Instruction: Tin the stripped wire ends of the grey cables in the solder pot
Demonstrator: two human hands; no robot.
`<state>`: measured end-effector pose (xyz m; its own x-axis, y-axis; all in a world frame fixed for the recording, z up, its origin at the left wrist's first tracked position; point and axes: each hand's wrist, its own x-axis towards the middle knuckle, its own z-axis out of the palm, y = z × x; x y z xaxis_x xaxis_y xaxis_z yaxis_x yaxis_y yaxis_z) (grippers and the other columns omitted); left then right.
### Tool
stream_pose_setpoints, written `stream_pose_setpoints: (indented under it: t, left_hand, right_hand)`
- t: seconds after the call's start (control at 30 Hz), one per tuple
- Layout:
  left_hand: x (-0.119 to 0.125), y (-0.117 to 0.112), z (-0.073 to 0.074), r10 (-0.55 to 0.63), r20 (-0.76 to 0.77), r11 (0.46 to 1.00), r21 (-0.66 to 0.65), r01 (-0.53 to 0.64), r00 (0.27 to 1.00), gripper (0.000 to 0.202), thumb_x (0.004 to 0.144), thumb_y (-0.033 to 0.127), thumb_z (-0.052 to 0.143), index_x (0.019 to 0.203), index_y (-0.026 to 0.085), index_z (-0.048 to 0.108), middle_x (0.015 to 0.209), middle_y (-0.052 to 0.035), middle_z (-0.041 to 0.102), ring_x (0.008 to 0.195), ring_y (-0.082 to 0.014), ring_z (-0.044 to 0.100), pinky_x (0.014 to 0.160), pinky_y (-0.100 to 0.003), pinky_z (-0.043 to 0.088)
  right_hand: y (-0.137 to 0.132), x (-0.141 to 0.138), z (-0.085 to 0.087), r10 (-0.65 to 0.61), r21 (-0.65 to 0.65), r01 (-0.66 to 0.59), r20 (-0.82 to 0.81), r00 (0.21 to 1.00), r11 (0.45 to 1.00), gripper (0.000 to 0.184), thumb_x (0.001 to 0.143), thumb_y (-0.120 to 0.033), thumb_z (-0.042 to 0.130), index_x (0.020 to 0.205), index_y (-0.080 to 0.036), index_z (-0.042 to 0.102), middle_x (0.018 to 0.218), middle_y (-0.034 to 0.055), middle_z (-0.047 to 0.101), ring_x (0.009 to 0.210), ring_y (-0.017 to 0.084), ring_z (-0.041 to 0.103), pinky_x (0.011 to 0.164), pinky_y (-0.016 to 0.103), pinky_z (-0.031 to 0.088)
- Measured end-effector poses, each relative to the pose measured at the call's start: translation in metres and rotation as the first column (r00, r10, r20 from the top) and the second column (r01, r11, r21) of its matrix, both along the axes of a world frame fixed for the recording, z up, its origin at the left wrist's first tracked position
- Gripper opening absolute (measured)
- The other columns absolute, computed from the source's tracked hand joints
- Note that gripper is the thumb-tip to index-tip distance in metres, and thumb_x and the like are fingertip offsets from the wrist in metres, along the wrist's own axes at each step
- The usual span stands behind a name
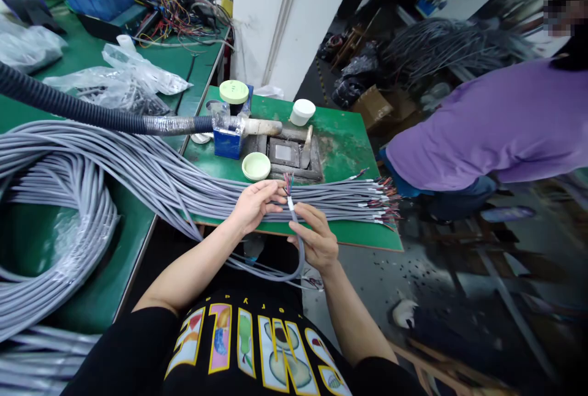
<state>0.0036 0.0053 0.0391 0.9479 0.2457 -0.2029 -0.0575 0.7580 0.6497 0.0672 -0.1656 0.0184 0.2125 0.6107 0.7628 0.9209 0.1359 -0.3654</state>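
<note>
A grey multi-core cable (301, 252) stands with its stripped end up in front of me. Thin coloured wires (289, 182) fan out above a white band (290, 203) on it. My right hand (318, 238) is closed round the grey jacket below that band. From the left, my left hand (258, 205) pinches at the wires with thumb and forefinger, its other fingers loosely curled. Behind both hands lies a row of grey cables (335, 193), their coloured wire ends (388, 200) pointing right. The held cable bends down and runs left under the table edge.
A square solder pot (283, 152) is set in the green table (344, 139), near a fume hose (179, 125), a pale green dish (256, 166) and a white tub (302, 112). Coiled cables (87, 249) fill the left. A person in purple (496, 127) is at right.
</note>
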Motion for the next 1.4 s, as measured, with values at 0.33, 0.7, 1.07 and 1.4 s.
stream_pose_setpoints:
  t: [0.33, 0.7, 1.07, 1.4]
  left_hand:
    - [0.004, 0.000, 0.006, 0.098, 0.005, 0.994, 0.058, -0.098, 0.995, 0.034, 0.059, 0.035, 0.082, 0.069, 0.011, 0.059, 0.064, 0.0012, 0.061, 0.051, -0.0051, 0.056, 0.043, -0.012, 0.044]
    - [0.001, -0.011, 0.003, 0.175, -0.059, 0.984, -0.030, -0.177, 0.983, 0.029, 0.066, 0.032, 0.077, 0.079, 0.012, 0.060, 0.072, -0.0019, 0.067, 0.054, -0.0063, 0.058, 0.046, -0.014, 0.044]
    - [-0.057, -0.044, 0.036, -0.644, 0.386, 0.451, 0.889, -0.081, 0.661, 0.009, 0.082, 0.030, 0.064, 0.081, 0.023, 0.069, 0.080, -0.0058, 0.072, 0.078, -0.0165, 0.066, 0.073, -0.025, 0.050]
    - [-0.021, -0.046, -0.040, -0.250, 0.080, -0.354, 0.920, -0.167, 0.965, 0.034, 0.085, 0.028, 0.055, 0.115, 0.011, 0.057, 0.131, -0.0178, 0.053, 0.133, -0.0317, 0.038, 0.112, -0.054, 0.023]
  right_hand:
    - [0.003, -0.004, -0.003, 0.054, -0.009, -0.054, -0.039, 0.998, 0.998, 0.048, 0.084, -0.019, 0.063, 0.129, -0.033, 0.055, 0.128, 0.0082, 0.060, 0.115, 0.027, 0.057, 0.090, 0.050, 0.051]
    - [0.011, 0.003, 0.001, -0.089, 0.073, 0.089, 0.001, 0.996, 0.993, 0.035, 0.087, -0.021, 0.058, 0.121, -0.028, 0.060, 0.120, 0.0082, 0.065, 0.112, 0.027, 0.060, 0.087, 0.049, 0.053]
    - [0.088, 0.055, 0.057, -0.259, -0.095, 0.250, -0.106, 0.960, 0.964, 0.022, 0.092, -0.036, 0.050, 0.093, -0.025, 0.068, 0.091, 0.0047, 0.068, 0.089, 0.019, 0.063, 0.082, 0.034, 0.051]
    - [0.134, 0.076, 0.045, -0.197, -0.315, 0.167, -0.063, 0.978, 0.934, 0.027, 0.092, -0.042, 0.047, 0.088, -0.024, 0.067, 0.088, 0.0058, 0.066, 0.089, 0.022, 0.060, 0.084, 0.037, 0.047]
